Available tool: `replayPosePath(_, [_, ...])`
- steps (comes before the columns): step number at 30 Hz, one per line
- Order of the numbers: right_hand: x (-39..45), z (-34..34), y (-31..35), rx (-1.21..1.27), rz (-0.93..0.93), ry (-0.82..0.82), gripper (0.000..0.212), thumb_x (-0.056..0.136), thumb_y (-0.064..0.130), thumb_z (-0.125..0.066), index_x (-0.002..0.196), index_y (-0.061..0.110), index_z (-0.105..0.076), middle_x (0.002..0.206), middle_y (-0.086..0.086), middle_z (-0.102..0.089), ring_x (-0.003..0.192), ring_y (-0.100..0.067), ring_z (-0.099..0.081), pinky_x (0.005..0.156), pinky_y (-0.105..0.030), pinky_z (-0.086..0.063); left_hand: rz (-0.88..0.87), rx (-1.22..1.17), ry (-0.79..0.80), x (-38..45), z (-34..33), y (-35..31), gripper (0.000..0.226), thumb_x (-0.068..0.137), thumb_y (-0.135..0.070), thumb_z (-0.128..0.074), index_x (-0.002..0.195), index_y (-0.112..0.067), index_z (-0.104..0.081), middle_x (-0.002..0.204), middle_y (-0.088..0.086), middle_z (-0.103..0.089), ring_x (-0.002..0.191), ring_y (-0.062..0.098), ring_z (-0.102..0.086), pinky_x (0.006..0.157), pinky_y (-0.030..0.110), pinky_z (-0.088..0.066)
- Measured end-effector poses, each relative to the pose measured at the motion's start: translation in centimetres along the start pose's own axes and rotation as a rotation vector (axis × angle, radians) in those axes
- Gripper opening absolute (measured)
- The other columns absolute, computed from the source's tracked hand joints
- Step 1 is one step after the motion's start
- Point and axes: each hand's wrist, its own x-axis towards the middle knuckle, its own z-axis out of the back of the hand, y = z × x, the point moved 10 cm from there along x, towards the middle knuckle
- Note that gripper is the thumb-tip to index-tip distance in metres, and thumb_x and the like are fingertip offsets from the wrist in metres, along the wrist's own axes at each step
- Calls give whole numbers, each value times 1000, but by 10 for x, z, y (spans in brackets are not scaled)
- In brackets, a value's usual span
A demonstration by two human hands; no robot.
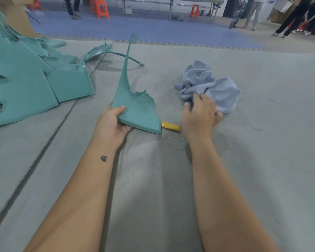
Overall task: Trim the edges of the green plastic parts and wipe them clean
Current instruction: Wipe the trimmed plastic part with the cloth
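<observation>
My left hand (pixel 113 122) grips the near corner of a green plastic part (pixel 135 108), thumb on top. The part stands tilted upward, its long thin tip pointing away from me, and its right edge is jagged. My right hand (pixel 200 113) rests on the near edge of a crumpled blue-grey cloth (pixel 213 86), fingers curled into the fabric. A yellow-handled tool (pixel 171 126) lies on the grey mat between my hands, partly hidden behind the part's corner.
A pile of green plastic parts (pixel 25 84) covers the left side of the mat (pixel 153 179). A curved green part (pixel 105 51) lies behind. Small shavings (pixel 180 140) are scattered by my right wrist. Orange stools (pixel 99 8), tables and standing people are far back.
</observation>
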Motion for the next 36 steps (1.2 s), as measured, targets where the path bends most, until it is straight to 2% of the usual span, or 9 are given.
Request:
replayPosePath(4, [-28, 71, 39, 339, 352, -586, 30, 87, -2, -59, 115, 0, -68, 117, -13, -67, 109, -22, -55, 100, -27, -39, 14, -6, 7, -2, -1, 1, 35, 97, 0, -40, 127, -9, -55, 111, 11, -69, 93, 24, -70, 64, 38, -59])
replayPosePath(6, [-27, 65, 46, 366, 381, -488, 33, 87, -1, -56, 118, 4, -66, 105, -8, -69, 96, -22, -57, 90, -26, -45, 15, -2, -3, -3, -1, 1, 34, 96, 1, -40, 125, -8, -55, 110, 11, -68, 94, 25, -69, 64, 38, -59])
replayPosePath(9, [-14, 3, 38, 186, 223, 35, 42, 89, 11, -52, 131, 15, -51, 85, 0, -61, 77, -24, -56, 69, -35, -44, -5, -16, -23, -3, 0, -2, 26, 94, 2, -41, 110, -6, -60, 97, 10, -72, 86, 24, -70, 62, 38, -59])
replayPosePath(11, [-14, -25, 31, -18, 207, 210, 21, 92, 16, -49, 109, 10, -58, 85, -6, -60, 82, -30, -57, 72, -37, -39, 14, -61, -46, -4, 2, -2, 20, 93, 0, -41, 97, -5, -60, 80, 7, -74, 73, 21, -72, 58, 37, -59])
replayPosePath(15, [-14, 20, 35, 275, 217, -144, 17, 94, 14, -52, 89, 2, -64, 84, -13, -62, 78, -30, -54, 69, -37, -38, 61, -56, -58, -4, 5, 2, 24, 91, 2, -39, 101, -2, -60, 86, 10, -74, 78, 24, -72, 58, 36, -59])
replayPosePath(20, [-34, 72, 59, 481, 369, -494, 17, 91, 11, -58, 97, 2, -71, 85, -11, -66, 83, -22, -53, 78, -34, -45, 39, 46, -66, -3, 3, 2, 34, 89, 6, -38, 117, -2, -54, 103, 15, -68, 84, 26, -68, 62, 32, -58])
replayPosePath(23, [-53, 55, 98, 535, 568, -299, 13, 89, 10, -62, 96, 4, -71, 88, -10, -67, 84, -29, -60, 75, -41, -49, 45, 76, -53, -5, -2, 5, 35, 88, 7, -36, 117, -1, -55, 100, 16, -67, 78, 24, -67, 64, 30, -58])
replayPosePath(27, [-85, 0, 144, 426, 819, 136, 13, 85, 14, -69, 91, 4, -74, 84, -11, -64, 82, -31, -59, 70, -45, -49, 77, 36, -15, -8, -3, 5, 23, 93, -2, -37, 87, -4, -59, 76, 12, -58, 63, 18, -60, 53, 23, -50])
replayPosePath(36, [-85, -47, 147, 383, 615, 446, 25, 98, 20, -52, 107, 15, -75, 104, 3, -62, 107, -16, -54, 90, -39, -44, 131, -194, 7, 0, -4, 8, 41, 102, -23, -30, 94, 0, -64, 82, 13, -71, 75, 22, -72, 60, 27, -58])
